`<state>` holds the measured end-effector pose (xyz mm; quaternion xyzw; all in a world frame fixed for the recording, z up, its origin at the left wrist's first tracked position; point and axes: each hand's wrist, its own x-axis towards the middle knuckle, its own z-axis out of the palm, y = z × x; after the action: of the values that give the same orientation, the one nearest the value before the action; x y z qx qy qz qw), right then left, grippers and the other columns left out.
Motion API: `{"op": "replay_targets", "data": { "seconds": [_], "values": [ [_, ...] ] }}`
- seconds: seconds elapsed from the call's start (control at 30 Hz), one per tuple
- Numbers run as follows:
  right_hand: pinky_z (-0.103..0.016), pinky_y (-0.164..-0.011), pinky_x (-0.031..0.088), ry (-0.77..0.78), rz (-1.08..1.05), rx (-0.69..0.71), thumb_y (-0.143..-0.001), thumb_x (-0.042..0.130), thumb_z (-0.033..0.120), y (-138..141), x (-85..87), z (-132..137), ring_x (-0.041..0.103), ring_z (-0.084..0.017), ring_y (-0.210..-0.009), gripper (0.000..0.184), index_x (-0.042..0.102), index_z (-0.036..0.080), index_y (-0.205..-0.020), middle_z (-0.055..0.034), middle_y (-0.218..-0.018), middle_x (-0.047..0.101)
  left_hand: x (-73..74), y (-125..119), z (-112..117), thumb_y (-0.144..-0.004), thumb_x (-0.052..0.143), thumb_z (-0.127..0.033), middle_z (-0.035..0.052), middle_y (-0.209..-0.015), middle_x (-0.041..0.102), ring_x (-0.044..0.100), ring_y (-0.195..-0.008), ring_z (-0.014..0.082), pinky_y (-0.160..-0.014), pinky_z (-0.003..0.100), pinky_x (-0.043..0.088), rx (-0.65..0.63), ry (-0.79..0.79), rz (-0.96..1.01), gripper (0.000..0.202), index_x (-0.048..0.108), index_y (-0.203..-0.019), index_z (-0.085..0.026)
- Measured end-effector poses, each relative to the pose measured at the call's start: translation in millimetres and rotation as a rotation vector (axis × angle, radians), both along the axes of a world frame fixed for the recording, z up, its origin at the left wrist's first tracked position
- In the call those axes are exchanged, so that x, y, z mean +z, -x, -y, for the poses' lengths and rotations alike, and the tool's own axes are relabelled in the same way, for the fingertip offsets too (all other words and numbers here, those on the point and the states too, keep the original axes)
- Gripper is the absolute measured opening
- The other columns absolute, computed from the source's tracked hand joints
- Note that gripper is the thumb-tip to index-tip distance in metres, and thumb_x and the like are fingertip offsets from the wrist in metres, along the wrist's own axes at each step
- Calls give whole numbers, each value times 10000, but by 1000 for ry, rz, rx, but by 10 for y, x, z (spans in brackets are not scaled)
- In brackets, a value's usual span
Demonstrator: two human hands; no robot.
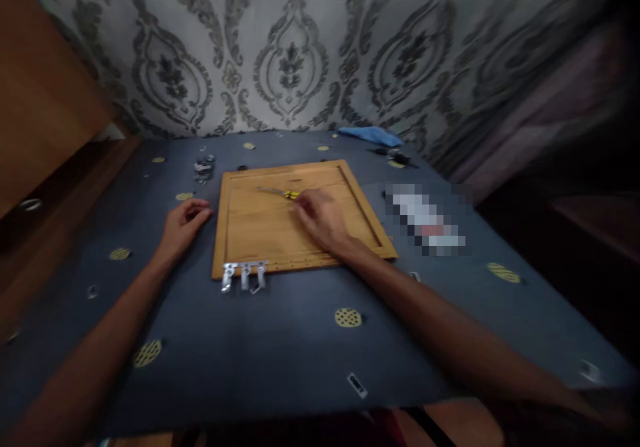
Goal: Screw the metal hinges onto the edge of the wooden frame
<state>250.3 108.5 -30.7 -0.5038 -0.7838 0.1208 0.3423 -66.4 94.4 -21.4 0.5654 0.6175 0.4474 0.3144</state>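
Note:
A wooden panel (260, 224) with a raised frame lies flat on the table. On it is a screwdriver (291, 195) with a yellow and black handle, its shaft pointing left. My right hand (323, 217) is over the panel, fingers closed at the handle's end; the exact grip is partly hidden. Just left of the panel, my left hand (186, 224) rests on the cloth, loosely curled, thumb apart from the fingers and nothing visible in it. Several metal hinge-like pieces (245, 274) sit along the panel's near left edge.
The table has a dark blue patterned cloth (300, 340). Small metal parts (204, 167) lie at the back left. A blue cloth (370, 135) and dark items (397, 156) are at the back right. A blurred-out object (425, 220) lies right of the panel. Patterned wallpaper (290, 54) rises behind.

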Motion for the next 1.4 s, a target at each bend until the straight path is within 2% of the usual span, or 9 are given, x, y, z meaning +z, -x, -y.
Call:
{"op": "replay_targets", "data": {
  "seconds": [0.23,0.33,0.5,0.63,0.77,0.9,1.03,1.2,1.4],
  "values": [
    [-329,-877,512,49,165,72,-983,575,179,8,12,2,707,-230,-945,167,741,173,-993,-94,-967,785,-92,71,8,-694,775,-730,-35,-920,787,729,-1054,375,-849,470,577,4,9,-45,478,711,-959,-338],
    [-332,-903,525,52,187,81,-986,582,167,4,10,-5,720,-233,-982,162,739,172,-1028,-97,-1011,792,-50,52,31,-676,783,-778,-51,-912,798,736,-1072,396,-846,502,608,-28,11,-26,496,704,-935,-363],
    [-341,-1046,527,24,167,121,-977,606,167,1,-10,13,711,-228,-1176,287,695,186,-1249,-107,-1309,751,58,-4,36,-658,867,-651,-26,-899,790,737,-1002,335,-802,432,607,-13,55,11,469,713,-937,-305],
    [-418,-1028,574,-29,75,133,-987,532,145,-28,-53,22,720,-273,-1192,295,706,158,-1225,-180,-1405,698,-23,13,-7,-663,792,-701,45,-904,780,741,-923,290,-678,332,568,34,-23,-4,570,689,-956,-223],
    [-483,-958,613,-103,31,192,-1005,528,216,-66,-149,-84,753,-305,-1059,230,754,181,-1026,-157,-1117,791,-186,184,-103,-771,682,-672,80,-938,784,746,-907,260,-650,296,548,98,-114,-62,516,692,-965,-194],
    [-600,-1090,548,-195,54,208,-991,563,257,-83,-213,-142,669,-394,-1303,247,778,144,-1038,-229,-1281,742,-282,385,-161,-859,629,-593,79,-958,774,738,-938,245,-758,324,577,177,-212,-133,423,700,-967,-190],
    [-559,-1062,585,-252,75,199,-1010,541,261,-91,-243,-141,674,-374,-1312,255,776,163,-1002,-212,-1318,729,-352,562,-218,-996,615,-468,70,-1013,747,716,-952,220,-842,367,595,245,-265,-241,307,699,-1041,-176],
    [-477,-932,648,-303,77,207,-1013,546,239,-84,-239,-152,762,-315,-1089,236,765,167,-961,-175,-1161,777,-377,632,-434,-1023,683,-400,102,-1283,689,698,-1112,247,-956,471,611,249,-270,-430,345,663,-1276,-167],
    [-442,-875,659,-344,81,214,-1017,535,212,-72,-212,-146,769,-292,-1011,235,756,172,-949,-147,-1072,789,-315,533,-930,-1024,684,-390,113,-1349,665,688,-1158,262,-978,488,610,212,-275,-574,376,643,-1332,-178]
  ]
}}
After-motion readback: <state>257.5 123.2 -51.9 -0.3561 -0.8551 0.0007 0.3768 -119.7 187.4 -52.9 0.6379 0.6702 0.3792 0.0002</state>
